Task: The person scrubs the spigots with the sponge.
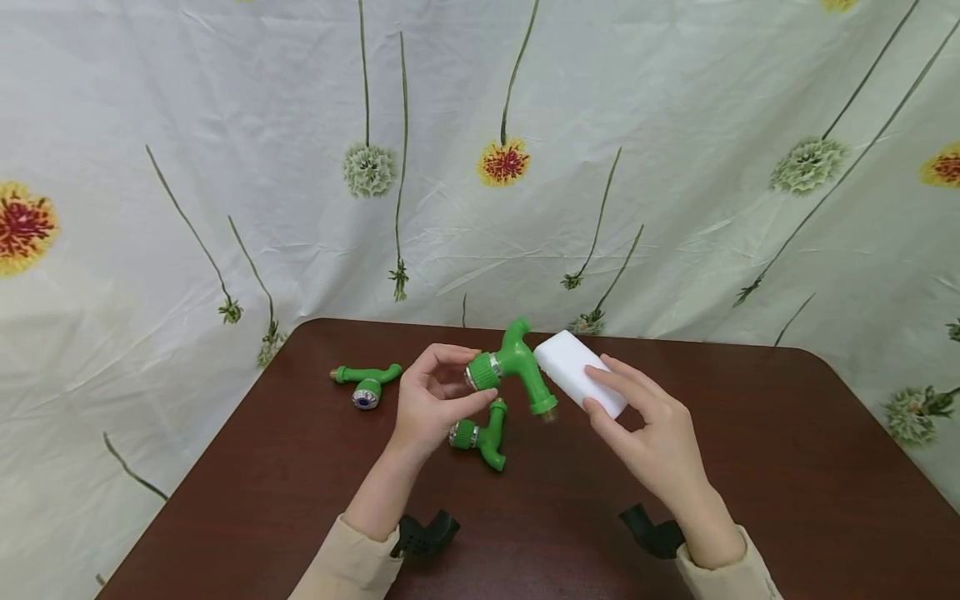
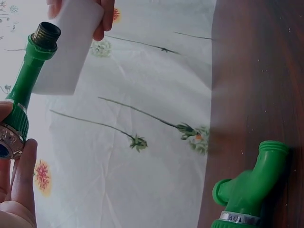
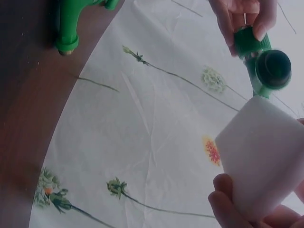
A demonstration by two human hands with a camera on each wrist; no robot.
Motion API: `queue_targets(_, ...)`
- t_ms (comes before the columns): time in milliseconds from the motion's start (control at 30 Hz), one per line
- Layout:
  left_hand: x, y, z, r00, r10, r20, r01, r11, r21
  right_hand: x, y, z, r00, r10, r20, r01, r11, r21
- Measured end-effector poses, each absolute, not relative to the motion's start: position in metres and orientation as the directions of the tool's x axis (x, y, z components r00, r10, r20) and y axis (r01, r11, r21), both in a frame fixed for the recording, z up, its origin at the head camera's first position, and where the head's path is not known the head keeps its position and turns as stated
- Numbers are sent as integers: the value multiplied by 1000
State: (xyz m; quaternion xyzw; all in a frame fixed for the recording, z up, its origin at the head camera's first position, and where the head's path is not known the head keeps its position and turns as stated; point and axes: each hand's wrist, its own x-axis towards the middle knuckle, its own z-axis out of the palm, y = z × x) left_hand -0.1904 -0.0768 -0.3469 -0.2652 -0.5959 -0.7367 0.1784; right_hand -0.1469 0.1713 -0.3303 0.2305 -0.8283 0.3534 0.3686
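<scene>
Above the table my left hand pinches a green plastic tap by its ribbed handle end, thumb below and fingers above. The tap's brass-threaded end points down and to the right in the head view. My right hand holds a white sponge, a smooth rectangular block, between thumb and fingers. In the right wrist view the sponge overlaps the lower part of the tap. The sponge's edge is close beside the tap's body in the head view.
Two more green taps lie on the dark brown table: one tap at the left, another tap under my left hand. Black wrist mounts sit at both cuffs. A flowered white cloth hangs behind the table.
</scene>
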Motion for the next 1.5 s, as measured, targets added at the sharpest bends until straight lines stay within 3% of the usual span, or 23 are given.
queue_targets(233, -191, -76, -349, -816, 95, 570, 540, -228, 810, -146, 166, -334, -637, -158, 755, -681, 574, -454)
queue_targets(500, -193, -75, -353, -826, 142, 546, 536, -106, 838, -146, 165, -333, -585, -143, 798, -718, 549, -428)
queue_targets(667, -193, -73, -354, -821, 165, 546, 542, -77, 837, -146, 162, -336, -542, -208, 815, -776, 498, -389)
queue_targets(800, -193, -72, -354, -812, 165, 560, 555, -80, 828, -148, 164, -337, -541, -213, 814, -759, 540, -363)
queue_targets(1000, -192, -72, -353, -804, 139, 578, 568, -105, 816, -153, 172, -335, -580, -102, 808, -657, 646, -390)
queue_targets(1300, -193, -73, -352, -807, 134, 576, 559, -146, 817, -149, 172, -328, -477, -214, 852, -802, 503, -323)
queue_targets(1500, -192, -75, -351, -820, 128, 558, 539, -157, 828, -152, 180, -328, -511, -131, 850, -730, 587, -349)
